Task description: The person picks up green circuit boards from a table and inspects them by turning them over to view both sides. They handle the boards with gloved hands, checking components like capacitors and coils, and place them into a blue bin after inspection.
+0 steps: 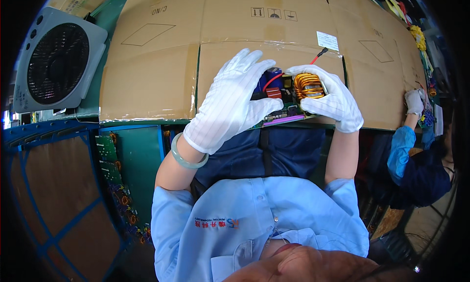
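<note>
Containers: tan carton [73,0] at far left corner, behind the fan [58,61]; its contents are hidden. Below the bench on the left, green circuit boards [108,150] run in a column, coils and blue parts showing; can't tell what holds them. Blue metal frame [34,213] with brown panels [63,169] beside that.

Work piece: populated circuit board [292,111] at the near edge of the bench, over flattened cardboard [269,32], between both hands. Carries a ring-shaped copper coil [308,86], shiny, tightly wound; smooth blue cylindrical parts [262,83]; ribbed red block [273,93]; purple strip [284,120] along the near edge. Red wire arches over the blue parts. Red lead [314,60] sticks out past the right hand, black end piece.

Left hand [230,96]: fingers extended, thumb well apart, at the blue-part side; can't tell if it bears on the board. Right hand [338,93]: fingers and thumb curved either side of the coil; can't tell if squeezing. Both in thin white striped fabric gloves. Smooth pale green bangle on left wrist.

Cardboard is matte, creased, shiny tape on the seams.

Counts: 1 copper coil, 1 fan (square grey housing, round black grille), 1 white label [327,40], 3 boxed pictograms, 2 outlined diamonds, 1 co-worker at right, gloved hand [414,102], blue sleeve.
</note>
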`<state>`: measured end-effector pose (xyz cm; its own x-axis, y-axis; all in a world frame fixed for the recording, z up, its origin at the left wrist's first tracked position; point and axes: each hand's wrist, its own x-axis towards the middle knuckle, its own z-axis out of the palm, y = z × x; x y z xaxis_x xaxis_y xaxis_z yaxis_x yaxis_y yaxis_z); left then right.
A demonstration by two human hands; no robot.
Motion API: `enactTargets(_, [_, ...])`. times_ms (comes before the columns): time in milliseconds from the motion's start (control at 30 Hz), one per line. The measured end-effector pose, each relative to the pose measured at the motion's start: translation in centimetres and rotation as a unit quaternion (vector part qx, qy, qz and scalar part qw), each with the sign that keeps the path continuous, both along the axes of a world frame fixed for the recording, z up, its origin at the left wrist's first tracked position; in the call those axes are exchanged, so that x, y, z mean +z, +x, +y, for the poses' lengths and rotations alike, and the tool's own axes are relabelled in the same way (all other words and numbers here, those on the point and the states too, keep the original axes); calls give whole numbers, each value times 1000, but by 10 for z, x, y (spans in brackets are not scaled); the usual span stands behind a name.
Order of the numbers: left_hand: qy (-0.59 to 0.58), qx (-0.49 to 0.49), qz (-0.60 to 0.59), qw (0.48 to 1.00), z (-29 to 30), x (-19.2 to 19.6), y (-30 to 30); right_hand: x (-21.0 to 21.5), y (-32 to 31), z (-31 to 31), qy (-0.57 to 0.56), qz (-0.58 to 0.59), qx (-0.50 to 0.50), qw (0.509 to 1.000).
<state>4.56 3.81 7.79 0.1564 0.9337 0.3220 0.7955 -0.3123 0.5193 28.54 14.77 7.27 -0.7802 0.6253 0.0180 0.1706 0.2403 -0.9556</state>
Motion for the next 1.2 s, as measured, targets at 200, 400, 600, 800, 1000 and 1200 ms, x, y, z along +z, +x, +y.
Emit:
enactTargets(200, [37, -32, 8, 999, 12, 16, 11, -2, 1, 1, 24, -16, -12, 999])
enactTargets(400, [16, -30, 33, 999, 17, 10, 20, -5, 1, 0, 2, -8, -12, 1000])
enactTargets(600, [59, -4, -11, 998, 22, 16, 6, 1, -2, -5, -11, -3, -14, 1000])
enactTargets(800, [-41, 80, -260, 962, -14, 35, -40, -1, -2, -6, -12, -10, -21, 1000])
enactTargets(1000, [-110, 133, -279, 945, -67, -1, -51, -3, -1, -6, -28, 8, -13, 999])
enactTargets(1200, [-33, 107, -216, 970, -75, -16, -39, -7, 1, -7, -38, 33, -18, 999])
